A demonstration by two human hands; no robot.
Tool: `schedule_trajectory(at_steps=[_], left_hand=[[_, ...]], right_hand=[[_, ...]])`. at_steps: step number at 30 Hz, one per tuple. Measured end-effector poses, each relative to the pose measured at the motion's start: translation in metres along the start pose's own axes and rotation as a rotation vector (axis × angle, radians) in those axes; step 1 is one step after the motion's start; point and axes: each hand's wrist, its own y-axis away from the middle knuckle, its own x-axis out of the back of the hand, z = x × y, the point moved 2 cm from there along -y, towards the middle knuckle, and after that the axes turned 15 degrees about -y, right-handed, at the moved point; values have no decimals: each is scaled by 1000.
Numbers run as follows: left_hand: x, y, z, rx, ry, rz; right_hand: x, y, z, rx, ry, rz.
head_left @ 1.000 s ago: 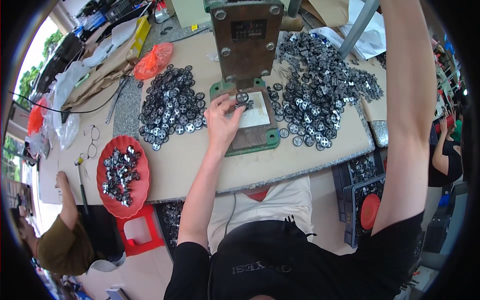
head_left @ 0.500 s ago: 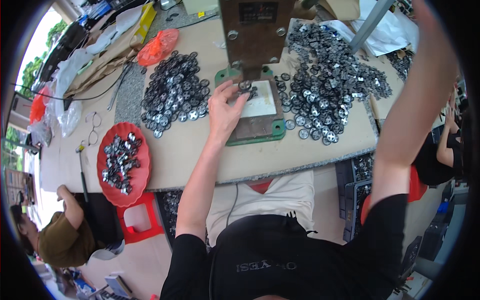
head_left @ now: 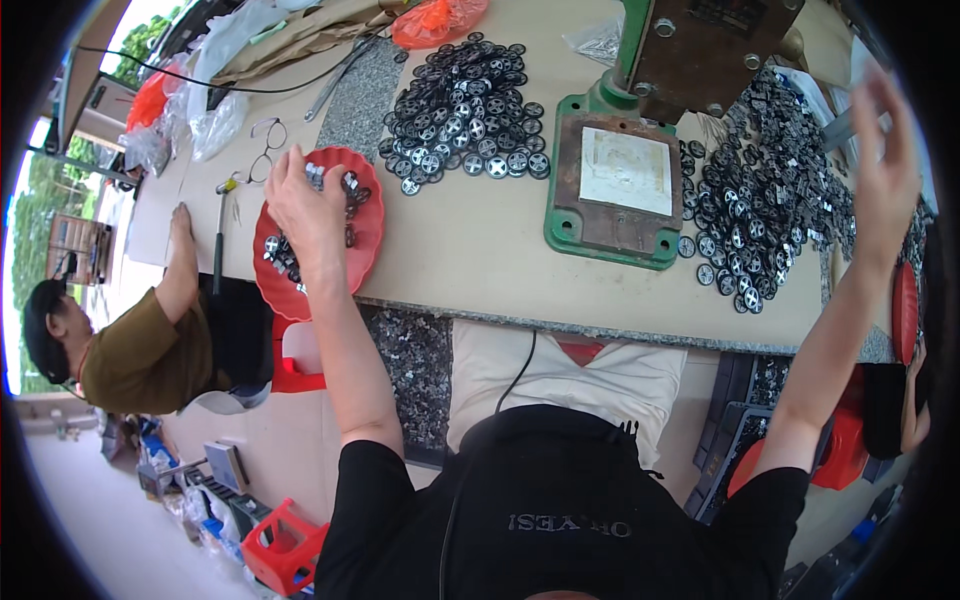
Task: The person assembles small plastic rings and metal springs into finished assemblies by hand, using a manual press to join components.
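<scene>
My left hand [head_left: 312, 215] is over the red scalloped bowl [head_left: 370, 230], thumb and fingers apart. Small black-and-silver wheel parts [head_left: 280, 255] lie in the bowl, and some show between the fingertips, seemingly resting there. At the right, my right hand [head_left: 885, 165] is raised, its stretched fingers blurred, beside a grey metal bar [head_left: 840, 130]. I see nothing held in it. Between my hands stands the green-and-brown press [head_left: 690, 60]. A white plate [head_left: 628, 170] on its base has nothing on it.
A pile of black wheels [head_left: 465, 115] lies left of the press. More wheels [head_left: 740, 230] and small dark parts [head_left: 790, 150] are heaped to its right. Glasses [head_left: 262, 150] and a black-handled tool [head_left: 219, 240] lie beyond the bowl. Another person [head_left: 140, 340] sits at the far left.
My left hand has moved from the press plate to the bowl; the wheel part it had there is gone from the plate. My right hand has come down into view. The whole view has shifted.
</scene>
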Motion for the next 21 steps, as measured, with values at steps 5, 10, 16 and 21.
schedule_trajectory(at_steps=[5,10,16,21], left_hand=[[-18,20,63,-36,348,-348],[-30,22,118,-89,219,-503],[-45,30,99,-79,189,-456],[-51,41,83,-56,186,-454]], right_hand=[[-21,36,-97,-418,-917,-174],[44,26,-113,-221,-1040,-236],[51,30,-113,-95,-1477,-270],[22,25,-136,35,-1950,-397]])
